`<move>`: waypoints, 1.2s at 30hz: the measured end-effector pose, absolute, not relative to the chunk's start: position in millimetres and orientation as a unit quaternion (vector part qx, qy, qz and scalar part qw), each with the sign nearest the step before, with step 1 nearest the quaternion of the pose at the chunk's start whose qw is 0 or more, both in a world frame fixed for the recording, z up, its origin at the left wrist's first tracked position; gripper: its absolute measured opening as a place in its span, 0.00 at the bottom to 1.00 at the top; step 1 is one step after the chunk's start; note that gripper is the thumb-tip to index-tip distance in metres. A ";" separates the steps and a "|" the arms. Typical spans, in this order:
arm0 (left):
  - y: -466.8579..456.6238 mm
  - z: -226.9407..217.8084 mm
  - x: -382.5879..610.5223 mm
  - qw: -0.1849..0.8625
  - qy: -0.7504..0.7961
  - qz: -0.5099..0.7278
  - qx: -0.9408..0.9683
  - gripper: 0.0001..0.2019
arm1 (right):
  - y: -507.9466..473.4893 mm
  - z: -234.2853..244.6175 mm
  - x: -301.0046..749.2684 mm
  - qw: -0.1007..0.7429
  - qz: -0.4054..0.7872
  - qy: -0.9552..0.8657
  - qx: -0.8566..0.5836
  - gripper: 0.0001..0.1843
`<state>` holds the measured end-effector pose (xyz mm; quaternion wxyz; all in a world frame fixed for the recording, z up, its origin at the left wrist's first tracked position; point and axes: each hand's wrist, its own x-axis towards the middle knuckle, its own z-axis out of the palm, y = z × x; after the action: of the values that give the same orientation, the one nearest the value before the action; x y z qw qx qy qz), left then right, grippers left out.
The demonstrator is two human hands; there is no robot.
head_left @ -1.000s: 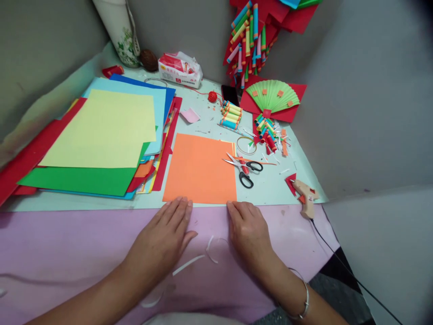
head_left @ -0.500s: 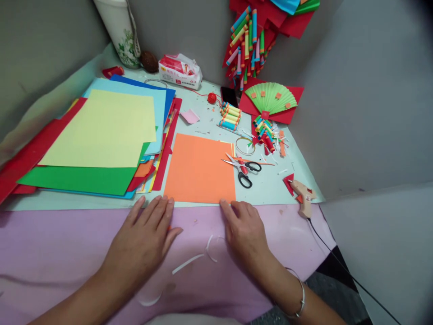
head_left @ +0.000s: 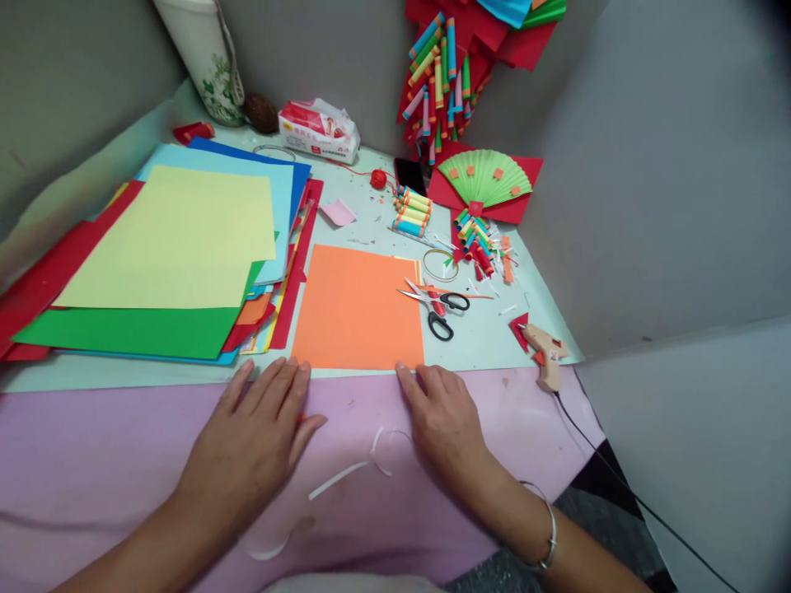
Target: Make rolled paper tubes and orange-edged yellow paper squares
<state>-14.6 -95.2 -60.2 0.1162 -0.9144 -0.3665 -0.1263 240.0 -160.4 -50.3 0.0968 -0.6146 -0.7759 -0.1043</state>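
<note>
A flat sheet of orange paper (head_left: 358, 313) lies in front of me, its near edge close to the border of the purple table cover. At its near left corner rests my left hand (head_left: 259, 420), palm down with fingers stretched out. My right hand (head_left: 442, 408) touches the near right edge with the index fingertip, the other fingers slightly bent; nothing is gripped. Spread scissors (head_left: 436, 305) with black handles lie over the sheet's right edge. A small orange bit (head_left: 301, 417) peeks out by my left thumb. Thin white paper strips (head_left: 337, 480) lie between my forearms.
Stacked coloured paper (head_left: 166, 239) fills the left side. A glue gun (head_left: 547, 354) with a trailing cord lies right. Behind are rolled paper tubes (head_left: 413, 212), a green paper fan (head_left: 485, 177), a tissue pack (head_left: 318, 132), a phone (head_left: 409, 175) and a white cup (head_left: 201, 58).
The view has shifted slightly, so everything appears a little further left. Both hands keep their places at the orange paper's near edge.
</note>
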 end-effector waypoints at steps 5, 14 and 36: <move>-95.3 -61.0 -17.1 0.113 -0.365 -0.135 -0.914 0.24 | -163.9 -53.2 243.3 0.098 -0.092 -0.769 -0.625 0.25; -92.6 -65.4 -18.5 0.121 -0.366 -0.142 -0.912 0.28 | -158.6 -57.1 246.3 0.111 -0.079 -0.769 -0.625 0.25; -90.9 -45.7 46.0 -0.012 -0.225 -0.165 -0.960 0.27 | -148.7 -52.0 243.7 0.128 -0.022 -0.776 -0.617 0.22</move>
<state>46.0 -90.9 -45.7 -0.0124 -0.9603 -0.2247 -0.1652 243.7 -148.7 -52.0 0.1277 -0.6168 -0.7764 -0.0220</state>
